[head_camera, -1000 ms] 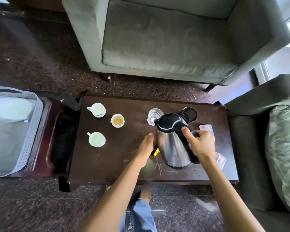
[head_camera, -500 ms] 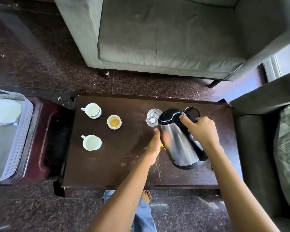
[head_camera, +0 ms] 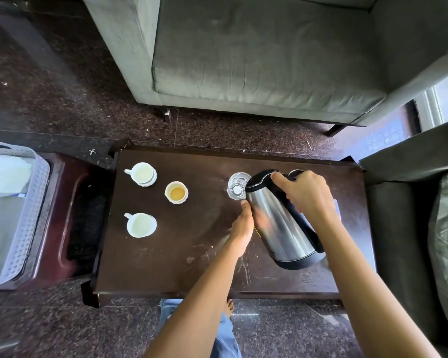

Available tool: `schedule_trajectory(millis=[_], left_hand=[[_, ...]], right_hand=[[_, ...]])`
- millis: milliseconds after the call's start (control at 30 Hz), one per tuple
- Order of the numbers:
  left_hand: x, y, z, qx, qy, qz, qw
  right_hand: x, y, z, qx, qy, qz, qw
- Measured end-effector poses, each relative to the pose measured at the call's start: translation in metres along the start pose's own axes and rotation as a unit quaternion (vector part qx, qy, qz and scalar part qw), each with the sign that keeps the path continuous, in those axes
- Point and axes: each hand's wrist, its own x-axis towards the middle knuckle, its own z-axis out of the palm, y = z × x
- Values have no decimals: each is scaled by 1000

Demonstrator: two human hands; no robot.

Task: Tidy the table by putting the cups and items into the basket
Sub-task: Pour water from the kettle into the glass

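Right hand [head_camera: 305, 197] gripping kettle [head_camera: 277, 228] handle, left hand [head_camera: 242, 228] fingers [head_camera: 245, 207] straight against kettle, glass [head_camera: 237, 188] part-hidden, basket [head_camera: 36, 215] cropped

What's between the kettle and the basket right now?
Head view: the left hand touching the kettle, then three white cups on the table, one holding brown liquid. The basket sits past the table's left edge.

No readable text, labels or numbers — none on anything, anywhere
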Motion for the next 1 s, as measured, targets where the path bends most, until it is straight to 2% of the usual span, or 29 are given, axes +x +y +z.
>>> schedule_trajectory(millis=[300, 1000], left_hand=[[-10, 5, 9, -38, 15, -7, 999], [-4, 0, 9, -52, 20, -11, 998]], right_hand=[[7, -19, -7, -53, -15, 6, 998], [-5, -34, -20, -89, 3, -7, 996]])
